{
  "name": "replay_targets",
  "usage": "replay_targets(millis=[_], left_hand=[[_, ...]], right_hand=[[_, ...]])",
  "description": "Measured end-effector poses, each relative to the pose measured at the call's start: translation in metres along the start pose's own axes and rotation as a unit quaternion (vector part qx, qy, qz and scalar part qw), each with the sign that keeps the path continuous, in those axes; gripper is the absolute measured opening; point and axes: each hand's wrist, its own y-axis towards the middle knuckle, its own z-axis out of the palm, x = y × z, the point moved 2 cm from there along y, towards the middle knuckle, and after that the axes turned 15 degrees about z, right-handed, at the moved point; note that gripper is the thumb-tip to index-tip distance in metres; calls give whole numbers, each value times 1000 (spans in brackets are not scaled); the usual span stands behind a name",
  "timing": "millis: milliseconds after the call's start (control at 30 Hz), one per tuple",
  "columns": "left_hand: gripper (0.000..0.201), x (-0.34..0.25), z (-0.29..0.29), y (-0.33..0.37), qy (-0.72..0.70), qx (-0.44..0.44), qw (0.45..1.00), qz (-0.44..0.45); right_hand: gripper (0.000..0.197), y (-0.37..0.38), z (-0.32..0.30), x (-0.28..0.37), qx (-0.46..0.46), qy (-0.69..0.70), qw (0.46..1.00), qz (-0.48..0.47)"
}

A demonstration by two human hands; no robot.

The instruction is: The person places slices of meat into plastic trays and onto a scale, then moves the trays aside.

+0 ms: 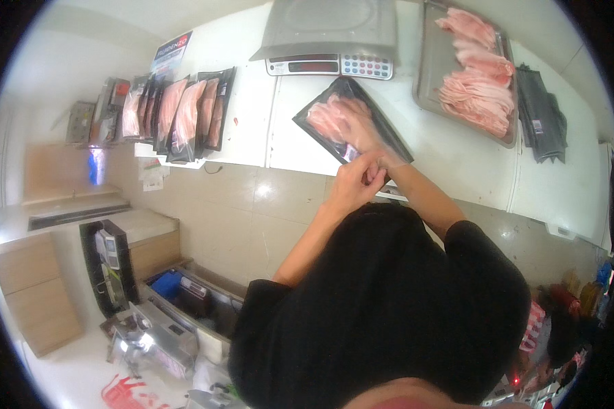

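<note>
A black-backed clear plastic pouch lies at a slant on the white table, with pink sliced meat in its far half. My right hand reaches in through the pouch's near end and is closed on the meat; its fingertips blend with the slices. Beside my right wrist, my left hand has its fingers curled at the pouch's near edge, gripping it. Exactly where its fingertips pinch is partly hidden.
Beyond the pouch stands a digital scale. A metal tray of sliced meat lies at right, beside stacked black pouches. Several filled pouches stand at left. Behind me are a metal machine and an open drawer.
</note>
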Motion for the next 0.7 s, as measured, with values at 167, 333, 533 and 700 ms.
replay_targets(millis=[167, 333, 533, 700], left_hand=[[38, 29, -48, -26, -32, -62, 997, -25], [26, 80, -119, -56, 27, -121, 987, -101], [22, 105, -155, -53, 48, -126, 985, -111], [19, 133, -149, -49, 13, -178, 977, -115]], right_hand=[[49, 13, 20, -13, -3, -148, 987, -61], [47, 10, 20, -7, 92, -122, 986, -59], [42, 17, 2, 50, 139, -208, 968, 13], [54, 10, -8, 29, 140, -100, 984, -45]])
